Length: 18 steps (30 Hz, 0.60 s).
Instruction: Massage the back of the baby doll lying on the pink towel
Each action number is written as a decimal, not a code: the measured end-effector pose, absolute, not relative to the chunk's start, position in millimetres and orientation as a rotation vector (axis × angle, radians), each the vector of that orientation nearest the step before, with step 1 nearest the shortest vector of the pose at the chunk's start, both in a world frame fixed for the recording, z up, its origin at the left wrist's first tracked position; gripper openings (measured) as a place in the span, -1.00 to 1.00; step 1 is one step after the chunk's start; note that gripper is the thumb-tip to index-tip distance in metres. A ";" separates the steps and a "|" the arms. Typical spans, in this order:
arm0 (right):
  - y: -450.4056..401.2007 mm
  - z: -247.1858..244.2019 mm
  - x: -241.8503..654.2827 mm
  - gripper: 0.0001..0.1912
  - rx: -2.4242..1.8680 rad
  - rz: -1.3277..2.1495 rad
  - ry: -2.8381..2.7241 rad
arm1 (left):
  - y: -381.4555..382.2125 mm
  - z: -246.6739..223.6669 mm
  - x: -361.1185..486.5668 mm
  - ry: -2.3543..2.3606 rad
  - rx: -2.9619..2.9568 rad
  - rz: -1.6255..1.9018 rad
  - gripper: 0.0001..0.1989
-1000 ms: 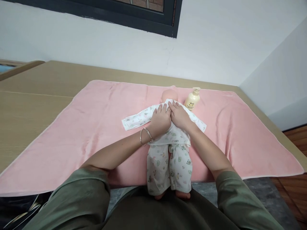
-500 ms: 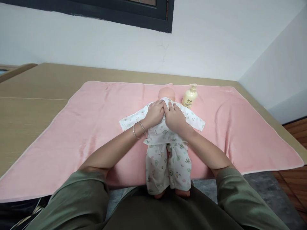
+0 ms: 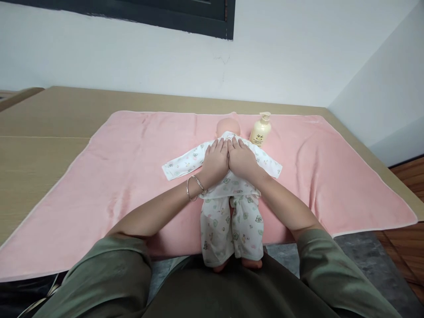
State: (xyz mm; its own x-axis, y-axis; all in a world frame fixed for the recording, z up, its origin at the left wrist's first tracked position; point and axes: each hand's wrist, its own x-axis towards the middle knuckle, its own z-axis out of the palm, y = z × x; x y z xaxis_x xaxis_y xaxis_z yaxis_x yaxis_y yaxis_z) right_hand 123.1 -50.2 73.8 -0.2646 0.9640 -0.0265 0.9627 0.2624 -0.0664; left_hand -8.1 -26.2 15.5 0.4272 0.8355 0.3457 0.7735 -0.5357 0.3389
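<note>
A baby doll [image 3: 228,126] in a white patterned top and trousers lies on a pink blanket [image 3: 139,154], its head toward the wall and its feet at my body. No face shows; the smooth back of its head is up. My left hand [image 3: 216,162] rests flat on the left of the doll's upper back, fingers stretched out. Beside it, touching at the thumb side, my right hand [image 3: 243,160] lies flat on the right half. Both sleeves of the doll's top spread out to the sides. Silver bangles [image 3: 194,187] circle my left wrist.
A cream pump bottle [image 3: 260,130] stands on the blanket just right of the doll's head. The wooden table [image 3: 43,119] reaches back to a white wall [image 3: 159,62] with a dark window frame [image 3: 198,20]. Wooden panelling [image 3: 407,176] is at the far right.
My hands have turned slightly, so the fingers now point more straight ahead and lie side by side on the doll's back. The view has shifted a little.
</note>
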 end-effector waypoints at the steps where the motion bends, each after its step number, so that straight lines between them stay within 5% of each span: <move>1: -52.0 73.7 122.0 -0.33 -1.911 0.089 -2.464 | -26.0 15.7 -8.3 1.442 2.555 0.721 -0.40; 7: -63.1 76.2 117.6 -0.33 -1.923 0.002 -2.456 | -11.6 23.4 -13.7 1.431 2.551 0.689 -0.44; 18: -25.3 69.5 141.3 -0.35 -1.964 0.340 -2.216 | -39.0 22.4 -0.9 1.512 2.520 0.753 -0.46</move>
State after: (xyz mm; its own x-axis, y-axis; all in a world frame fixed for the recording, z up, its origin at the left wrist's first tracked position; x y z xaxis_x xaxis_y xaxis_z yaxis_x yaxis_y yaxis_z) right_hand 141.3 -25.3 69.5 -0.1243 0.9918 -0.0304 0.9553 0.1113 -0.2738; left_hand -0.9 -39.0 22.4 0.3819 0.8524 0.3573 0.7989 -0.4988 0.3360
